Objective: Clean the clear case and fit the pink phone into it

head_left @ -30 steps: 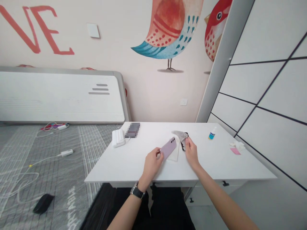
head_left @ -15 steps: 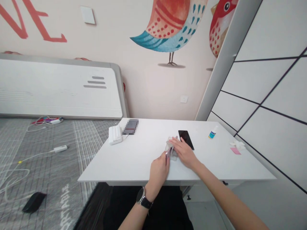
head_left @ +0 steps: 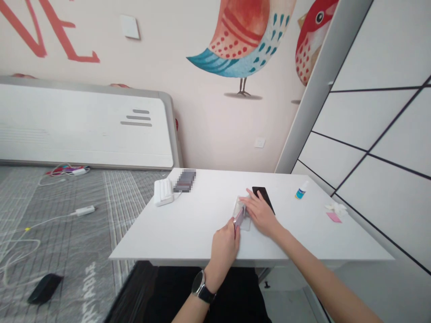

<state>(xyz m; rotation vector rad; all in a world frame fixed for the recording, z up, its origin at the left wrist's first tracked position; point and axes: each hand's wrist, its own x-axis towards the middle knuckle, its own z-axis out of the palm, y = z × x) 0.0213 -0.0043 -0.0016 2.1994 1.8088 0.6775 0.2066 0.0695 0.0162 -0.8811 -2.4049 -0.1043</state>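
Observation:
My left hand, a watch on its wrist, is closed round the lower end of a slim pinkish phone, which is tilted on edge. Under the phone lies a clear plastic phone case on the white table. My right hand reaches over from the right, fingers stretched out and partly spread, at the phone's far end. Its palm side is hidden, so any contact there is unclear. Just beyond the right hand lies a black phone-like slab, partly covered by the hand.
On the white table, a white power bank-like block and a pixelated dark item sit at the back left. To the right stand a small spray bottle, a crumpled white tissue and a pink slip.
My right hand's fingers have spread a little over the phone's far end. More of the pinkish phone and the clear case shows. The whole view has shifted slightly.

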